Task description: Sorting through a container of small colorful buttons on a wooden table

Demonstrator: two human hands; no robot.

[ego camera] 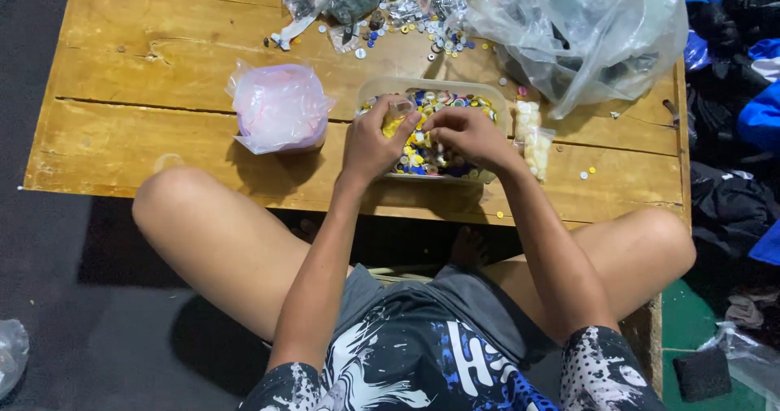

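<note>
Person seated cross-legged at a low wooden table (122,135). Both hands work over a clear plastic tub (497,106) heaped with small coloured buttons (422,155), near the table's front edge.

Left hand (374,143): fingers closed around a small clear bag (400,109) holding yellow pieces, held above the tub's left side.
Right hand (471,135): fingers curled down into the buttons, tips pinched; what they grip, if anything, cannot be told.

Nearby: pink-tinted bag (280,106) left of the tub, a slim packet of pale pieces (532,143) just right of it, large crumpled clear bag (585,29) behind, loose buttons (443,45) scattered further back.

Risk, as a judgement: the tub is heaped and near the edge, so a nudge from either wrist could spill buttons to the floor; the small bag's mouth is narrow, so pieces may miss it
</note>
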